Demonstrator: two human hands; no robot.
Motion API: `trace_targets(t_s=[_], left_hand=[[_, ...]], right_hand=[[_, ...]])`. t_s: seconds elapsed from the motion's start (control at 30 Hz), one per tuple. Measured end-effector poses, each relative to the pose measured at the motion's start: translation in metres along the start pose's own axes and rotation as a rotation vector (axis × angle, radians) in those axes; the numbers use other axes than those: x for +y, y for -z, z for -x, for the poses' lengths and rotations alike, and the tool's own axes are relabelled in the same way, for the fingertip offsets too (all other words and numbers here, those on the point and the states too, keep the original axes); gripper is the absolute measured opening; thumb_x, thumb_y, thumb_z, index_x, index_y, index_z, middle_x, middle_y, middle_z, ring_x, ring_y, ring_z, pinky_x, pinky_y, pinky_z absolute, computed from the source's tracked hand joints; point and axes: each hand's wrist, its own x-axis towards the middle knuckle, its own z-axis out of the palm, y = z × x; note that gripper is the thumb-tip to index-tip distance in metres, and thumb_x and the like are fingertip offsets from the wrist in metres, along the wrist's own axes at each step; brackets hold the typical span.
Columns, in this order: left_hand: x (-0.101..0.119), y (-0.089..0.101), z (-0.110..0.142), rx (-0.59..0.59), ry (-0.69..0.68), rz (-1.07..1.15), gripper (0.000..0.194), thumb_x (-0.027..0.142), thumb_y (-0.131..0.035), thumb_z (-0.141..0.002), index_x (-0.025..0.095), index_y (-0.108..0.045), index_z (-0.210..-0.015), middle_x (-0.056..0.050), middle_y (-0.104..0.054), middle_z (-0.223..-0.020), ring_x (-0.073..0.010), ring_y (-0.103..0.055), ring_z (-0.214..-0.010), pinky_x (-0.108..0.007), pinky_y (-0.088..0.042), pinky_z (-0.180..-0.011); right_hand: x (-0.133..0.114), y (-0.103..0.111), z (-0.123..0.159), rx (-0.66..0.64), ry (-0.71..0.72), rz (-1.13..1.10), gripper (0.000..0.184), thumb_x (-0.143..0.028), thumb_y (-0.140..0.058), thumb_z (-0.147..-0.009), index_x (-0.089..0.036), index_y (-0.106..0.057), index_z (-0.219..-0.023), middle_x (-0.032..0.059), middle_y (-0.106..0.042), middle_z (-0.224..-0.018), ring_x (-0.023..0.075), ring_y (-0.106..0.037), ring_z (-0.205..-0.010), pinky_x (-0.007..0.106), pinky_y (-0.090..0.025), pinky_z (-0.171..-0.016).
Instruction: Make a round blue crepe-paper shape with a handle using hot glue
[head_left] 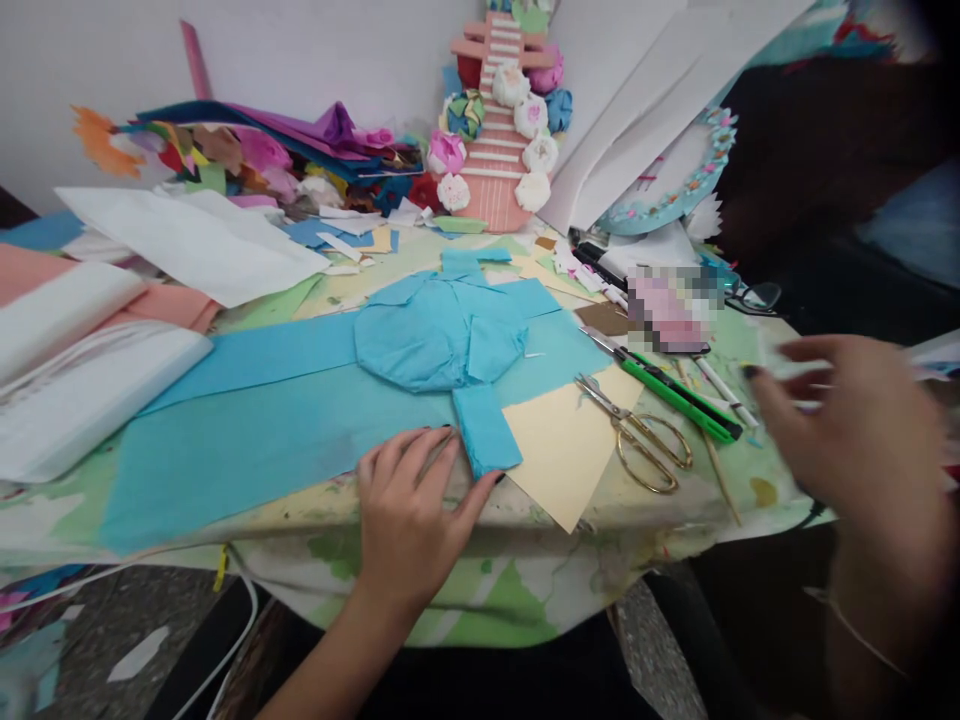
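Head: blue paper (489, 432) touches left hand (411, 505).

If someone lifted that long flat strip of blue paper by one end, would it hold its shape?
Probably not: the blue paper looks thin and almost see-through, so it would likely sag. It seems light too, and may crease easily, like the wrinkled round blue piece.

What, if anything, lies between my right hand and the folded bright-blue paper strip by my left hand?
A green plastic cutter, gold-handled metal scissors and a thin wooden stick lie between your right hand and the strip. Nothing visible separates your left hand from it.
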Motion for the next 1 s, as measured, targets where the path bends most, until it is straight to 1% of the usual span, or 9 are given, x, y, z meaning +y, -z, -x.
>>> trace_targets(t_s=[0.03, 0.1, 0.2, 0.27, 0.43, 0.63, 0.8, 0.87, 1.0], left_hand=[[-0.001, -0.001, 0.001, 0.021, -0.002, 0.015, 0.025, 0.034, -0.068, -0.079, 0.016, -0.068, -0.095, -0.010, -0.070, -0.101, -0.0274, -0.060, -0.096, -0.044, -0.042, -0.082], [-0.002, -0.002, 0.002, 0.060, -0.008, 0.041, 0.020, 0.030, -0.069, -0.078, 0.017, -0.068, -0.093, -0.008, -0.071, -0.098, -0.0257, -0.061, -0.094, -0.043, -0.043, -0.083], [-0.003, -0.002, 0.003, 0.103, -0.010, 0.077, 0.012, 0.026, -0.070, -0.078, 0.018, -0.067, -0.087, -0.006, -0.072, -0.093, -0.0241, -0.062, -0.090, -0.042, -0.045, -0.082], [-0.003, -0.003, 0.002, 0.118, 0.005, 0.085, 0.009, 0.024, -0.070, -0.078, 0.018, -0.067, -0.083, -0.006, -0.072, -0.090, -0.0233, -0.062, -0.088, -0.041, -0.045, -0.081], [-0.002, -0.001, -0.003, 0.175, 0.063, 0.103, 0.010, 0.025, -0.069, -0.079, 0.017, -0.067, -0.086, -0.007, -0.072, -0.087, -0.0224, -0.063, -0.084, -0.041, -0.047, -0.079], [-0.001, 0.007, -0.006, 0.176, 0.106, 0.253, 0.028, 0.033, -0.068, -0.080, 0.015, -0.063, -0.101, -0.011, -0.070, -0.099, -0.0231, -0.063, -0.096, -0.041, -0.050, -0.086], [-0.002, -0.003, -0.004, -0.023, 0.144, -0.003, 0.084, 0.069, -0.035, -0.085, 0.000, -0.041, -0.133, -0.029, -0.051, -0.131, -0.0406, -0.045, -0.125, -0.062, -0.035, -0.098], [-0.001, -0.009, -0.005, -0.089, 0.146, -0.036, 0.090, 0.070, -0.029, -0.085, -0.001, -0.032, -0.139, -0.029, -0.045, -0.136, -0.0405, -0.041, -0.129, -0.064, -0.029, -0.102], [0.001, -0.015, -0.010, -0.118, 0.133, 0.025, 0.086, 0.066, -0.034, -0.086, 0.006, -0.019, -0.146, -0.026, -0.040, -0.142, -0.0358, -0.039, -0.132, -0.058, -0.028, -0.105]], right_hand=[[-0.031, 0.000, -0.001, -0.082, 0.064, -0.197, 0.026, -0.034, -0.052, -0.084, -0.013, -0.057, -0.099, 0.0144, -0.063, -0.084, 0.0212, -0.060, -0.075, 0.035, -0.044, -0.064], [-0.087, -0.010, -0.001, -0.508, 0.153, -0.593, 0.020, -0.035, -0.053, -0.084, -0.016, -0.057, -0.088, 0.0092, -0.065, -0.079, 0.0168, -0.062, -0.066, 0.031, -0.049, -0.061], [-0.142, -0.040, -0.005, -0.999, 0.029, -0.861, 0.022, -0.038, -0.058, -0.082, -0.017, -0.052, -0.087, 0.0055, -0.065, -0.064, 0.0172, -0.063, -0.055, 0.030, -0.053, -0.052], [-0.159, -0.057, -0.010, -1.137, -0.074, -0.963, 0.026, -0.040, -0.060, -0.081, -0.017, -0.051, -0.088, 0.0057, -0.065, -0.060, 0.0179, -0.063, -0.050, 0.030, -0.053, -0.047], [-0.170, -0.074, -0.015, -1.211, -0.166, -1.146, 0.032, -0.040, -0.070, -0.075, -0.015, -0.052, -0.085, 0.0047, -0.064, -0.058, 0.0140, -0.060, -0.045, 0.021, -0.044, -0.037], [-0.175, -0.074, -0.005, -1.277, -0.120, -1.485, 0.031, -0.037, -0.070, -0.075, -0.015, -0.051, -0.067, -0.0066, -0.045, -0.048, 0.0021, -0.038, -0.036, 0.016, -0.025, -0.035], [-0.176, -0.069, -0.002, -1.239, -0.114, -1.516, 0.028, -0.035, -0.073, -0.071, -0.016, -0.052, -0.070, -0.0073, -0.043, -0.053, 0.0035, -0.037, -0.039, 0.018, -0.026, -0.036], [-0.176, -0.068, -0.002, -1.211, -0.105, -1.517, 0.027, -0.034, -0.072, -0.072, -0.017, -0.051, -0.069, -0.0072, -0.043, -0.053, 0.0037, -0.036, -0.039, 0.019, -0.027, -0.036], [-0.177, -0.068, 0.001, -1.267, -0.148, -1.546, 0.028, -0.034, -0.071, -0.072, -0.017, -0.050, -0.068, -0.0076, -0.043, -0.050, 0.0041, -0.037, -0.038, 0.018, -0.027, -0.035]])
